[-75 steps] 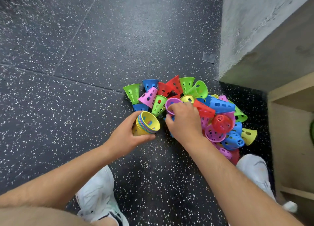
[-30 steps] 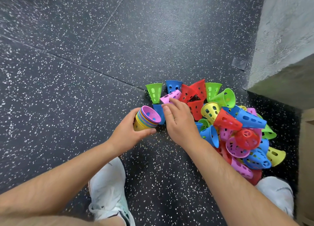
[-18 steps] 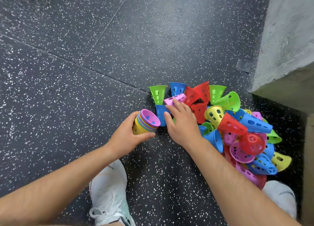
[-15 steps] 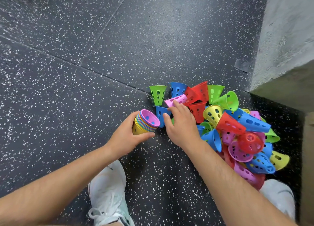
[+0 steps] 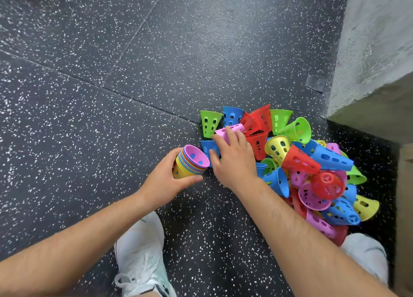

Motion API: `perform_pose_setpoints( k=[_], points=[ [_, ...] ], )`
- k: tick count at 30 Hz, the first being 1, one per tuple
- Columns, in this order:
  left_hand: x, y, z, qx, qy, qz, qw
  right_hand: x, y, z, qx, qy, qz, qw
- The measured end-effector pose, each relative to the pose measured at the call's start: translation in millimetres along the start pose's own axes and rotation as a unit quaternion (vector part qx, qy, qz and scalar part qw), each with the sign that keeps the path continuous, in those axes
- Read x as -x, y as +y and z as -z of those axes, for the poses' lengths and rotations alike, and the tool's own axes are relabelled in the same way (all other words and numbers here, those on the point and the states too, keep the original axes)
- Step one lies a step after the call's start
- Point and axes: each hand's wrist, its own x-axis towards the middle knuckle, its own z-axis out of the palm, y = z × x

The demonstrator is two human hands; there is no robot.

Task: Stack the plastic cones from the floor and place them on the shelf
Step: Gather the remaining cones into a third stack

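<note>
My left hand (image 5: 166, 181) grips a nested stack of cones (image 5: 190, 162), yellow outside with a pink one innermost, its mouth tilted up to the right. Just right of it, my right hand (image 5: 234, 160) rests on the near-left edge of the loose pile of cones (image 5: 297, 162). Its fingers lie on a pink cone (image 5: 232, 130) that lies on its side; a blue cone (image 5: 206, 147) stands under the thumb. Red, green, blue, yellow and pink cones with slotted walls make up the heap on the dark speckled floor.
A grey concrete wall (image 5: 375, 39) rises at the right, with a wooden shelf edge (image 5: 405, 185) at the far right beside the pile. My white shoes (image 5: 140, 249) (image 5: 366, 254) stand below the hands. A grey tape patch (image 5: 315, 83) lies on the floor by the wall.
A pink cone went into the stack, which earlier showed a yellow one innermost. My right hand then moved to the pile's left edge and settled its fingers on the lying pink cone.
</note>
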Motion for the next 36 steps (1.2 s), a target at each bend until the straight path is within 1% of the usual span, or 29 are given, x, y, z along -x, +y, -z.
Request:
perform_pose_setpoints(
  k=[4,6,8,11,14,15,18,19,21,23,25,28,31,36],
  points=[
    [-2,0,1,0.002,-0.001,0.002,1.000,-15,-6,4,0.066,-0.069,-0.034,0.995],
    [-4,0,2,0.005,0.000,0.001,1.000,-18,-9,5,0.083,-0.079,-0.039,0.993],
    [-4,0,3,0.009,-0.001,0.001,1.000,-17,-11,5,0.088,-0.064,-0.041,0.993],
    [-4,0,3,0.012,0.001,-0.002,1.000,-12,-9,9,0.075,0.000,-0.038,0.996],
    [-5,1,0,0.009,0.000,-0.007,1.000,-8,0,20,0.004,0.068,-0.045,0.997],
    [-4,1,-2,0.011,-0.001,-0.011,1.000,-6,4,24,-0.029,0.101,-0.046,0.993],
    [-4,-1,-5,0.013,-0.011,-0.018,1.000,-3,14,31,-0.111,0.228,-0.023,0.967],
    [-3,-1,-6,0.010,-0.013,-0.020,1.000,-2,15,35,-0.141,0.255,-0.018,0.956],
    [-2,-2,-7,0.003,-0.014,-0.022,1.000,1,14,42,-0.214,0.265,-0.026,0.940],
    [1,1,-7,0.002,-0.010,-0.023,1.000,6,8,48,-0.289,0.219,-0.045,0.931],
    [4,2,-6,0.005,-0.005,-0.023,1.000,11,3,51,-0.336,0.148,-0.060,0.928],
    [8,1,-4,0.013,-0.005,-0.020,1.000,16,-5,50,-0.340,0.064,-0.029,0.938],
    [11,0,1,0.023,0.003,-0.016,1.000,17,-14,42,-0.346,-0.026,-0.013,0.938],
    [16,-3,8,0.035,0.016,-0.012,0.999,13,-25,17,-0.331,-0.147,0.015,0.932]
  ],
)
